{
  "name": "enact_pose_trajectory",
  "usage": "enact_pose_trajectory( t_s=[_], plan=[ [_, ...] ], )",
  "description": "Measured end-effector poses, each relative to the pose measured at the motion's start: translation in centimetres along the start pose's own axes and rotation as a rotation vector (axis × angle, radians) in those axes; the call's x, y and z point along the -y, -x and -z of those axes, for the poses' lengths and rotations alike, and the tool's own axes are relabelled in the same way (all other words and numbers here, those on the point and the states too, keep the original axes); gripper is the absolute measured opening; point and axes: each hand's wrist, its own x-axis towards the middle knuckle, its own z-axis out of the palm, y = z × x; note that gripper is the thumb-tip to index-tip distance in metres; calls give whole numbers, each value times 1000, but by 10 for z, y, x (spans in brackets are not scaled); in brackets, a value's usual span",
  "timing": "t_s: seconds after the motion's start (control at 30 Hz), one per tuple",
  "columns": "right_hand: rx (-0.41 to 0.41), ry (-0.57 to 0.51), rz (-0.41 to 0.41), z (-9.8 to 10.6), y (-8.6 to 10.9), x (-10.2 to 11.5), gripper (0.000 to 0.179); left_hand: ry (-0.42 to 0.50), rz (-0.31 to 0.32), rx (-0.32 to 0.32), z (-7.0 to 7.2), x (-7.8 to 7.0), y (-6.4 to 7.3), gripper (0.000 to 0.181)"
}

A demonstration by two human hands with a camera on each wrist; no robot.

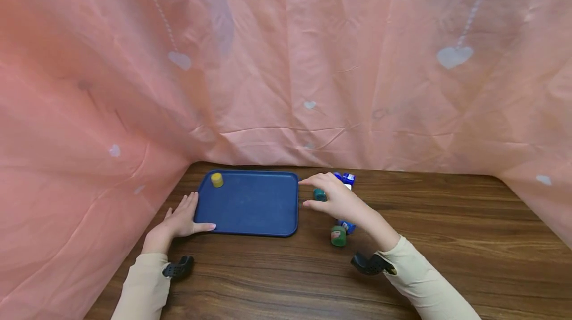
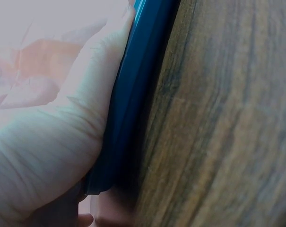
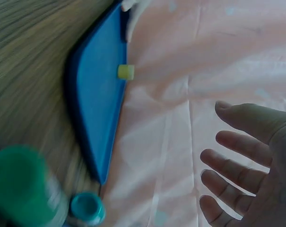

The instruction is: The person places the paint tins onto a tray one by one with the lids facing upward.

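Note:
A blue tray (image 1: 250, 206) lies on the wooden table with a small yellow lidded jar (image 1: 216, 179) in its far left corner. My left hand (image 1: 180, 218) rests against the tray's left corner, fingers straight along the side and thumb at the front rim. In the left wrist view, the palm side of that hand (image 2: 62, 142) lies along the tray's edge (image 2: 128, 85). My right hand (image 1: 337, 196) is raised just past the tray's right edge, fingers apart and holding nothing. Near it are a teal jar (image 1: 319, 194) and blue jars (image 1: 349, 178), partly hidden by the hand.
A green jar (image 1: 338, 236) stands to the right of the tray's front corner, with another blue jar (image 1: 346, 225) just behind it. A pink curtain with white hearts (image 1: 286, 87) hangs around the table's back and sides. Bare wooden tabletop (image 1: 447, 221) extends to the right.

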Motion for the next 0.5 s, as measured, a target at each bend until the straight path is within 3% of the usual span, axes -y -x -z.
enact_pose_trajectory(
  t_s=[0.3,0.5],
  plan=[
    [-1,88,38,9,39,-18,41,13,-3,7,-1,0,-2,128],
    [52,128,49,15,53,-25,37,19,1,6,1,1,0,129]
  ],
)
